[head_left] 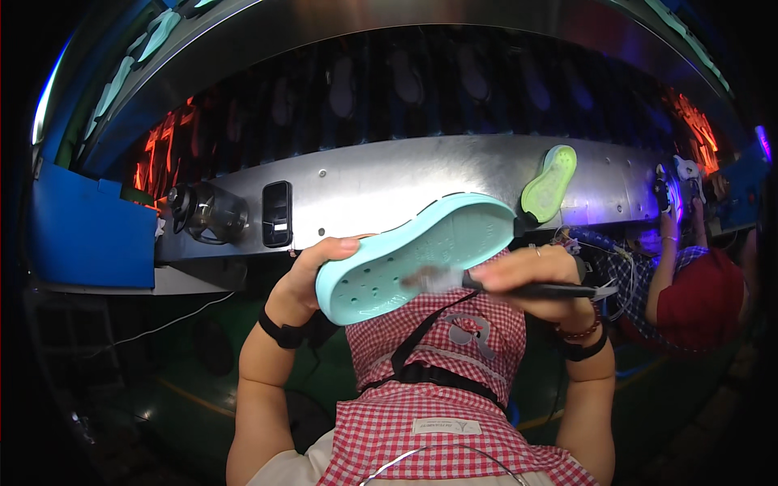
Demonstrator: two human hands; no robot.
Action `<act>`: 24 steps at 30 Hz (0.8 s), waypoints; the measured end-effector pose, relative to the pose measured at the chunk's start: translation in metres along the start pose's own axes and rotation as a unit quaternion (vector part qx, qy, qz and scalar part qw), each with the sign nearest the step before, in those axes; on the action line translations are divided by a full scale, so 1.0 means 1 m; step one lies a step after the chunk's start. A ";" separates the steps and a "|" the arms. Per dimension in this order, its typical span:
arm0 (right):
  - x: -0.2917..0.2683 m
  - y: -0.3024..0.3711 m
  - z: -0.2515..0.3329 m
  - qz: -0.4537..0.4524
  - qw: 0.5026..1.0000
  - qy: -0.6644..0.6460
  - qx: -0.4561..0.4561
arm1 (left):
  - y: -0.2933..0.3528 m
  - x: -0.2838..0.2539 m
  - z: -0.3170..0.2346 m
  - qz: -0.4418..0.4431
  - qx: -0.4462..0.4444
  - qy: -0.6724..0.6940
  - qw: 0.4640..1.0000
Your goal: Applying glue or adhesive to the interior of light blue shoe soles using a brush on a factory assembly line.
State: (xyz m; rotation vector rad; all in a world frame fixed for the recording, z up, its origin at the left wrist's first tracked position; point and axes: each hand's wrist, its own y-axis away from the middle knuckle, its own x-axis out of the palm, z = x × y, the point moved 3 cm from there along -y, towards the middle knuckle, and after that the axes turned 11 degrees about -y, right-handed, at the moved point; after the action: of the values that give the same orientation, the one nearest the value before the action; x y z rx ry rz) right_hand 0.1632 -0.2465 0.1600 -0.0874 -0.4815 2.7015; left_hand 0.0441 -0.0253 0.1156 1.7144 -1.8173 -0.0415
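Note:
My left hand (312,271) grips the left end of a turquoise shoe sole (478,231), thumb over its rim. The sole is tilted so its hollow inner face shows, with small round holes toward the left end and a wet-looking sheen. In my right hand (539,275) is a brush (559,289) with a dark handle. Its bristle end is smeared by motion and lies over the middle of the sole's inner face. Whether the bristles touch the surface I cannot tell for sure.
On the metal ledge (373,174) stand a dark-lidded clear jug (212,212), a black tray (277,215) and a yellow-green sole (551,186). Behind runs a dark conveyor (438,81) carrying soles, with glowing red heaters at both ends. A co-worker in red (701,304) works at right.

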 end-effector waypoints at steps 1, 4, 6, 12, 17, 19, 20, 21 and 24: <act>0.001 0.000 -0.009 -0.011 1.000 0.016 0.019 | 0.002 0.001 -0.003 0.003 0.000 0.000 1.000; 0.008 0.003 -0.013 0.043 0.998 0.034 0.013 | 0.008 -0.005 -0.016 0.003 0.092 -0.104 0.990; 0.013 0.009 -0.003 0.045 0.998 0.042 0.011 | 0.018 -0.015 -0.010 -0.063 0.083 -0.012 0.994; 0.025 -0.009 0.004 -0.048 0.998 -0.020 -0.027 | -0.026 -0.011 0.015 0.036 0.277 0.354 0.893; 0.027 -0.012 -0.050 -0.170 0.965 -0.123 0.155 | -0.042 0.017 0.038 0.035 0.197 0.293 0.935; 0.028 -0.014 -0.046 -0.181 0.965 -0.098 0.163 | -0.046 0.019 0.047 -0.046 0.175 0.333 0.926; 0.030 -0.017 -0.042 -0.157 0.980 -0.022 0.118 | -0.048 0.019 0.047 -0.101 0.177 0.321 0.925; 0.034 -0.020 -0.039 -0.131 0.987 0.054 0.071 | -0.050 0.017 0.047 -0.101 0.176 0.320 0.925; 0.057 -0.011 -0.031 -0.055 0.977 0.190 -0.085 | -0.046 0.001 0.042 -0.203 0.257 0.245 0.912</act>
State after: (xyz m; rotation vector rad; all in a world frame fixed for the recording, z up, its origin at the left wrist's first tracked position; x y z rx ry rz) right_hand 0.1183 -0.2051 0.1350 -0.5953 -0.5763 2.4484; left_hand 0.0663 -0.0497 0.0626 2.1883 -1.1330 0.6919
